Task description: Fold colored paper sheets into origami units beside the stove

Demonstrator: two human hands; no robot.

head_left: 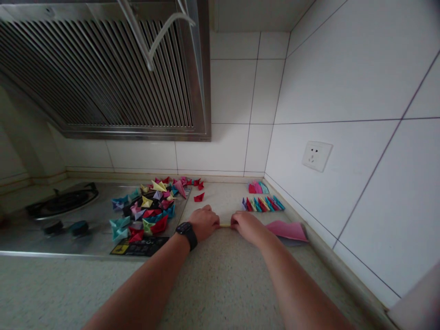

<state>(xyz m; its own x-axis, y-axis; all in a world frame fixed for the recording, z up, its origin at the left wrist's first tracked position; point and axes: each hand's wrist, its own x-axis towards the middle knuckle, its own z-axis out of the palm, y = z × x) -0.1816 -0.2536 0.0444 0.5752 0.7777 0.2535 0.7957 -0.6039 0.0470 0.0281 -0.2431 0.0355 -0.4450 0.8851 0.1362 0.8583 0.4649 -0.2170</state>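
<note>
Overhead, range hood (103, 68) fills upper left of frame. Stove top (51, 220) at left centre bears heap of folded paper shapes (151, 208) (many colours, loosely piled). Speckled counter (213, 284) across bottom. Pink paper sheets (287, 229) lie right of centre, just beside right hand (245, 224). Row of folded pieces (263, 204) above them, smaller stack (257, 187) behind. Left hand (204, 222), watch (187, 233) on wrist. Both hands' fingers curled, pinching ends of thin yellow strip (225, 225) flat on counter at centre.
</note>
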